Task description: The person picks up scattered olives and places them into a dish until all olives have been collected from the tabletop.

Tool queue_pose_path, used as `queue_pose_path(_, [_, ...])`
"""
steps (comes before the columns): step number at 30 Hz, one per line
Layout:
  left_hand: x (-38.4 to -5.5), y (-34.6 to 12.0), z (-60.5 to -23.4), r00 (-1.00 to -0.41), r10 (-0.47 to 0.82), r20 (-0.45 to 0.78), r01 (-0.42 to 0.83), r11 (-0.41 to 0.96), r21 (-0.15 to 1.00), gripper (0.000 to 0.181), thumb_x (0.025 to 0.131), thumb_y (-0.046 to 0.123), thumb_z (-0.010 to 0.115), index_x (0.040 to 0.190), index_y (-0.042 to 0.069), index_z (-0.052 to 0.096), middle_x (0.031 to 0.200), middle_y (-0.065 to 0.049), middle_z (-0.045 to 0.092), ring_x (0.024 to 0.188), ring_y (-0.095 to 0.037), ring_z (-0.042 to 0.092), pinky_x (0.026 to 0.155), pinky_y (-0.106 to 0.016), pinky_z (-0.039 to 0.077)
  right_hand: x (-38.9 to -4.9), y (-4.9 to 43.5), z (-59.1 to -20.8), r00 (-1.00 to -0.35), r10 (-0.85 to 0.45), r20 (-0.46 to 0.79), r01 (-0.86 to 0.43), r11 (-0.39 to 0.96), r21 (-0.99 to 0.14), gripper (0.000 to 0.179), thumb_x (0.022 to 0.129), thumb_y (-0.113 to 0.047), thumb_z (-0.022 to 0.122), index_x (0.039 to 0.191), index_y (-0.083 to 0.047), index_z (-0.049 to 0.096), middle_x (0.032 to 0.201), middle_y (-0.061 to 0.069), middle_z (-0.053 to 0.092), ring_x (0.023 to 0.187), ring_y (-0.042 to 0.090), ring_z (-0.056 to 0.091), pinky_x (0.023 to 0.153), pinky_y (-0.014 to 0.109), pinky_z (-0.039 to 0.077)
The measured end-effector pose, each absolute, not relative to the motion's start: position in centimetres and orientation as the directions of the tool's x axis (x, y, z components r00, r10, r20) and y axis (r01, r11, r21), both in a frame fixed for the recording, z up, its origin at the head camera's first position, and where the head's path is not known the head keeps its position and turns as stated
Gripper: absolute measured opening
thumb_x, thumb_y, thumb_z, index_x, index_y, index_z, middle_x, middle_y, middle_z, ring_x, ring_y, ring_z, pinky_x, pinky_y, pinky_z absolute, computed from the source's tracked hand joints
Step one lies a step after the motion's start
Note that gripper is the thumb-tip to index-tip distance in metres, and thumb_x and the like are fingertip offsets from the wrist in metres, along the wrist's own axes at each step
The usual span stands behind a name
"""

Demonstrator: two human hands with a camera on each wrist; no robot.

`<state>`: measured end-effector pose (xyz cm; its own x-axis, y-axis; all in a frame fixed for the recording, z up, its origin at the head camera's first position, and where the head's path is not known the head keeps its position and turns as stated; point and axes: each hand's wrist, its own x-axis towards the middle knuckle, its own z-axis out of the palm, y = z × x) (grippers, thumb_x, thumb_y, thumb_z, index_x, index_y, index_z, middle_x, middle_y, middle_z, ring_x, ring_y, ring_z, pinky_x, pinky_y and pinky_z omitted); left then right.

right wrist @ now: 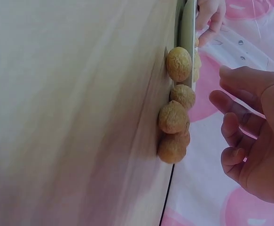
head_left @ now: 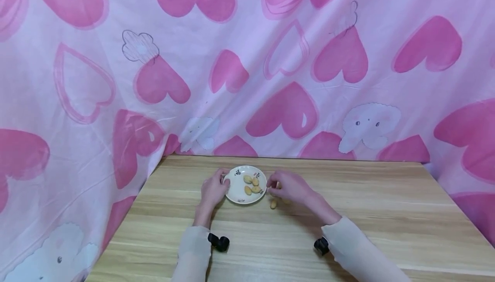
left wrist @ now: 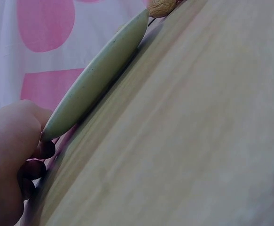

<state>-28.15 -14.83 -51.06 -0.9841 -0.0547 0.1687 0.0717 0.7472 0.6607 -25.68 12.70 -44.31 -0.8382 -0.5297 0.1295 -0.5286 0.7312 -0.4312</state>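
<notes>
A small white plate [head_left: 236, 194] with dark printed marks on its rim stands on the table, bearing several tan, nut-like pieces [head_left: 248, 190]. My left hand [head_left: 213, 191] grips its left edge; in the left wrist view the thumb lies over the rim [left wrist: 97, 75] and curled fingers sit below. To the plate's right my right hand [head_left: 290, 186] hovers with its fingers loosely bent and apart, holding nothing. Beneath and beside it, several more wrinkled tan pieces [right wrist: 173, 117] lie on the table close to the plate, partly hidden by that hand in the head view.
The wood-grained table [head_left: 386, 222] reaches back to a pink cloth [head_left: 263, 101] printed with hearts, which hangs behind and at both sides. A black wrist camera [head_left: 218, 242] sits at the left cuff, another [head_left: 321, 246] at the right cuff.
</notes>
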Motion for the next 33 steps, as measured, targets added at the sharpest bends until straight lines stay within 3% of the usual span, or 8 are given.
queue_pose_path(11, [-28.5,-14.8,-51.4,-0.982,-0.036,0.183,0.096,0.743,0.662,0.032,0.093,0.024,0.060,0.124,0.017,0.065,0.074,0.001,0.053,0.063,-0.016,0.045,0.077,-0.036,0.035,-24.7,14.8,-45.0,-0.843,-0.519,0.140,-0.524,0.734,-0.433,0.007,0.087,-0.021,0.075,0.094,-0.019,0.074,0.085,-0.011,0.062,0.079,0.009,0.060,0.070,0.025,0.048])
queue_pose_path(20, [-28.3,-15.0,-51.4,-0.982,-0.047,0.186,0.090,0.744,0.662,0.031,0.093,0.023,0.061,0.123,0.017,0.065,0.073,0.001,0.053,0.063,-0.016,0.046,0.075,-0.034,0.035,-24.2,15.9,-44.8,-0.837,-0.529,0.144,-0.534,0.727,-0.432,0.010,0.085,-0.018,0.074,0.096,-0.017,0.074,0.087,-0.010,0.065,0.082,0.014,0.063,0.073,0.029,0.049])
queue_pose_path(33, [-28.1,-14.8,-51.1,-0.983,-0.048,0.176,0.083,0.743,0.664,0.031,0.093,0.023,0.061,0.123,0.017,0.065,0.073,0.001,0.052,0.063,-0.017,0.045,0.076,-0.035,0.035,-23.7,16.9,-45.6,-0.824,-0.555,0.113,-0.555,0.752,-0.357,0.012,0.085,-0.019,0.074,0.097,-0.019,0.075,0.089,-0.008,0.065,0.079,0.008,0.059,0.072,0.030,0.051])
